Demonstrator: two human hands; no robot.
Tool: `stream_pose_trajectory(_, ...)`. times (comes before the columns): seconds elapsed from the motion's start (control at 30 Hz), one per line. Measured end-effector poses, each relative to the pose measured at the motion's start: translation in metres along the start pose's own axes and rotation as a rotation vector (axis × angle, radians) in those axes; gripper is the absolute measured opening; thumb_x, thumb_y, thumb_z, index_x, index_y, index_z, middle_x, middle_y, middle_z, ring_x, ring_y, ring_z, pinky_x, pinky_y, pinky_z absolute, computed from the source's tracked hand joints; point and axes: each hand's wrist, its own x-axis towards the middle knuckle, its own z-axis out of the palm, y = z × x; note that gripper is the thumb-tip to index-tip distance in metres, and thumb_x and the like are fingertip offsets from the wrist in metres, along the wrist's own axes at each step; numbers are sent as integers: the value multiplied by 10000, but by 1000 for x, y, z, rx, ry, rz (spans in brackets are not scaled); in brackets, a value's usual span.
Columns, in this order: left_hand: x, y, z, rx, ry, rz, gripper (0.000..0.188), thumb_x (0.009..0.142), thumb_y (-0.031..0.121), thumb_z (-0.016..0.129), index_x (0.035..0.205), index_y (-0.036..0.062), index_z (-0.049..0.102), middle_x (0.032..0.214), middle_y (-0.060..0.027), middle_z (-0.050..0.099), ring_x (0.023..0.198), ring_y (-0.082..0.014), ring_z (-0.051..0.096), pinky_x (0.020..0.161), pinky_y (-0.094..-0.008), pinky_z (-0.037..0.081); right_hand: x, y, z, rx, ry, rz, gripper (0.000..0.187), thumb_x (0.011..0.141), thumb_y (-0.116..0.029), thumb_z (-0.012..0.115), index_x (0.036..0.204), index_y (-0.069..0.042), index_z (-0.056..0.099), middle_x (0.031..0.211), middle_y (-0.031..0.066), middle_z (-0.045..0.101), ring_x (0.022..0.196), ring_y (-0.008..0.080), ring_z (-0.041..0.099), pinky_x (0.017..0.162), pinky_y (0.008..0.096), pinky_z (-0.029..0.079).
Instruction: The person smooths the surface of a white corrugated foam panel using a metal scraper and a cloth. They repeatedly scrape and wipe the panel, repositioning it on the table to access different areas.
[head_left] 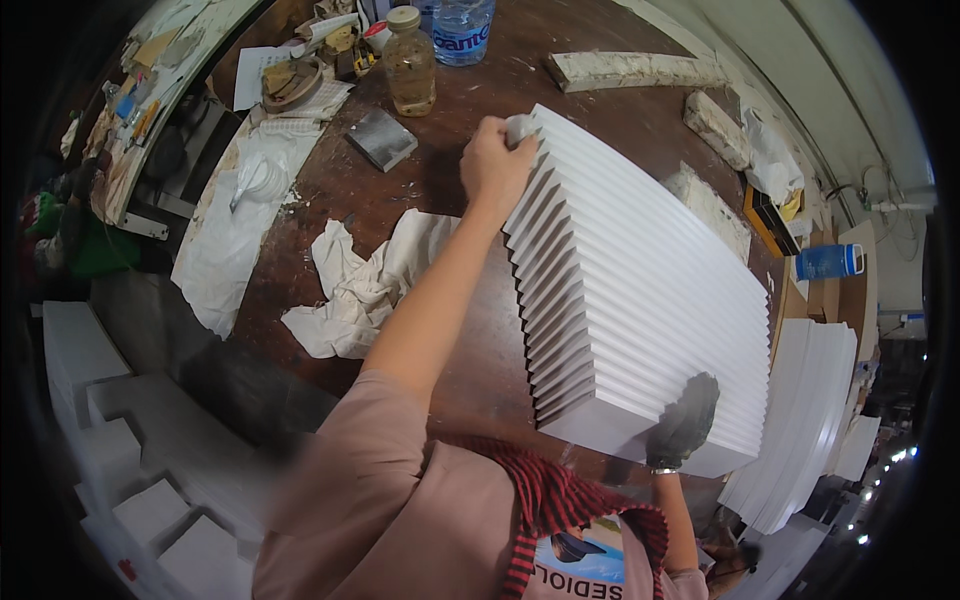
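A large white block with a ridged, corrugated top point(660, 270) lies at a slant on the dark brown table, its zigzag left side facing me. My bare left hand point(497, 165) is at the block's far left corner, fingers closed round a small pale wad point(519, 129) that touches the edge; its exact kind is unclear. My right hand point(686, 425), in a dark grey glove, rests flat on the near end of the ridged top, fingers stretched out. Left of the block, behind my left forearm, lies a crumpled off-white cloth point(350, 290).
A grey sanding block point(382, 139), a capped jar of yellowish liquid point(410, 70) and a water bottle point(463, 30) stand at the far left. Rough plaster-covered pieces point(640, 71) lie at the back. On the right are a blue container point(829, 261) and stacked white panels point(800, 420).
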Motion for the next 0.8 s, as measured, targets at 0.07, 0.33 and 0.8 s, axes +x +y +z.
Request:
stream_pose_trajectory(0.07,2,1,5,-1,9,87,352,791,278,794,988,17,665,894,-143,742,852,-304,726,787,-409,545,-2,-1,0,93,-8,97,465,1036,-282,383,1255,34,644,1355,234,619,1335,449,522,1163,577,346)
stream_pose_trajectory(0.33,13,-2,-4,78,-40,-115,321,797,311,740,957,45,659,935,-195,735,922,-410,702,811,-491,536,0,-9,0,67,6,119,463,1032,-280,384,1244,37,648,1351,237,619,1336,446,523,1162,584,346)
stream_pose_trajectory(0.8,42,1,1,18,-4,43,302,826,318,742,992,68,711,957,-160,745,925,-377,706,826,-459,538,4,-6,-2,64,-4,77,460,1030,-275,383,1261,30,639,1360,231,614,1345,445,514,1170,582,335)
